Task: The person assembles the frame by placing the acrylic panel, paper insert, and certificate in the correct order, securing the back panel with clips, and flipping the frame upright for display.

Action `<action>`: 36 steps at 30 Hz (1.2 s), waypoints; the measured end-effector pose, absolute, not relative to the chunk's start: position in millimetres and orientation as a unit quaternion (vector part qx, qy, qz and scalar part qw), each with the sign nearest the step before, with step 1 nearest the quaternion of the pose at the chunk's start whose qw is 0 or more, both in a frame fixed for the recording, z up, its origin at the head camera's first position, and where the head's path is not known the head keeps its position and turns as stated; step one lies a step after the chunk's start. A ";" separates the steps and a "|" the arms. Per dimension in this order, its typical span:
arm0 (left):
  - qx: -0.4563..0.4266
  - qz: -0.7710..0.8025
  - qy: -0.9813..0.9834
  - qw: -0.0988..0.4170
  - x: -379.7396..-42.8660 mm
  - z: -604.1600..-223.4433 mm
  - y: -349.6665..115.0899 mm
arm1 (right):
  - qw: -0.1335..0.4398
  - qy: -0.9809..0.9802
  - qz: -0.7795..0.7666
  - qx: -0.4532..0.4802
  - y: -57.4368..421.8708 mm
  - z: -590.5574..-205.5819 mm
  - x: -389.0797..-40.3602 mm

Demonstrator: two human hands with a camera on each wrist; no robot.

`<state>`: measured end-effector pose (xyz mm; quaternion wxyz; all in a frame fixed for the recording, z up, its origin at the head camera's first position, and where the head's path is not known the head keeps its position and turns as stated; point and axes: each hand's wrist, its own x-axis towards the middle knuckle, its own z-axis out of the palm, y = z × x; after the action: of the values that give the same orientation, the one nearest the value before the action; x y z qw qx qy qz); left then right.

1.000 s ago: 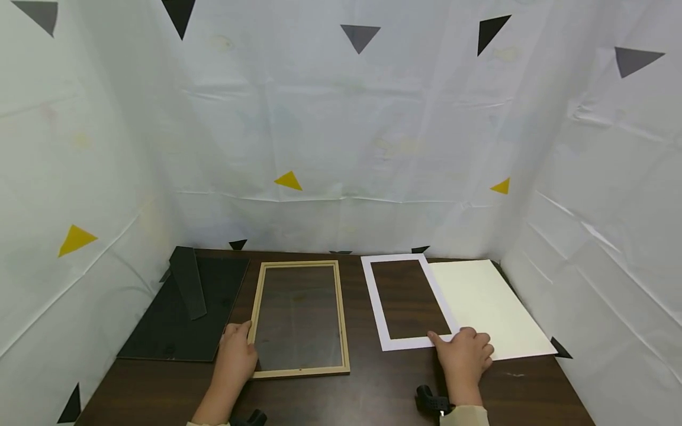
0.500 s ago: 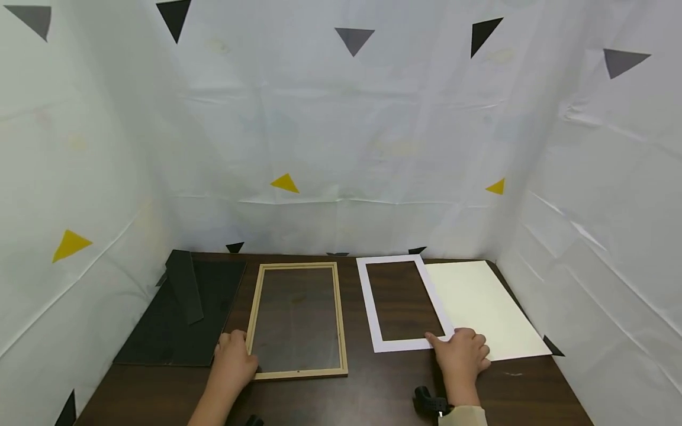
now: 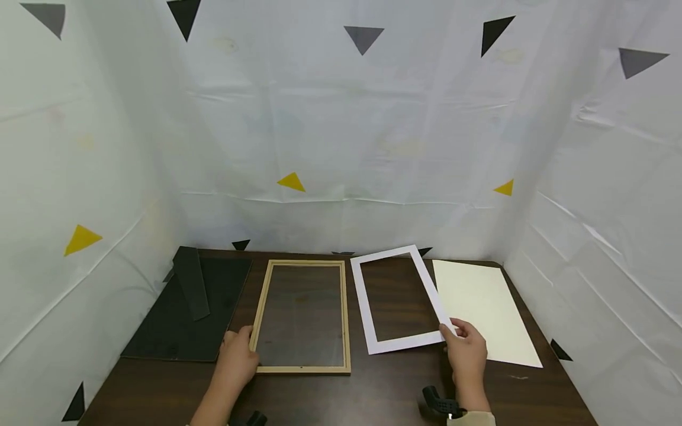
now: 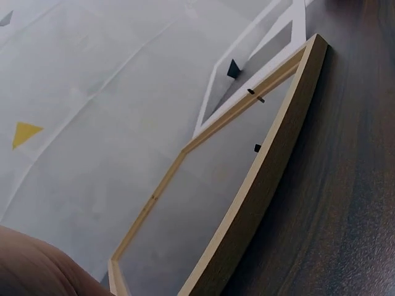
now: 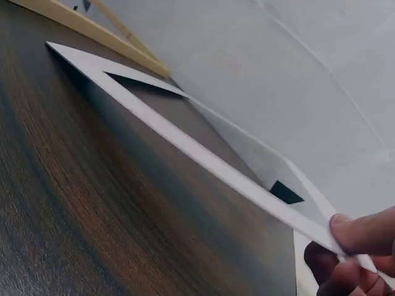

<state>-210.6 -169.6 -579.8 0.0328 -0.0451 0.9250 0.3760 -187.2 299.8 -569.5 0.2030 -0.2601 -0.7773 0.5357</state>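
A light wooden picture frame with a clear pane lies in the middle of the table. My left hand grips its left side near the front corner; in the left wrist view, only the back of that hand shows at the bottom left. On the right, a white picture mat with a rectangular opening is tilted, its near right corner lifted. My right hand pinches that corner, thumb on top and fingers beneath. The right wrist view shows the thumb on the mat's strip.
A cream sheet lies on the table at the right. At the left is a black backing board with its easel stand on top. White sheeting with coloured triangles surrounds the dark wooden table.
My right hand has lifted the mat's near right corner off the cream sheet and turned it slightly, drawing it left. The cream sheet is more exposed. My left hand stays at the wooden frame.
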 end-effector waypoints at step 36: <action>-0.057 0.320 0.945 0.039 -205.5 -574.4 -168.7 | -0.007 -0.619 0.776 -0.125 290.4 -572.3 -193.7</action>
<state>-205.5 -168.7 -574.4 0.0385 -0.0572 0.9448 0.3203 -193.7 290.4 -572.3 -0.0069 -0.1251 -0.6188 0.7755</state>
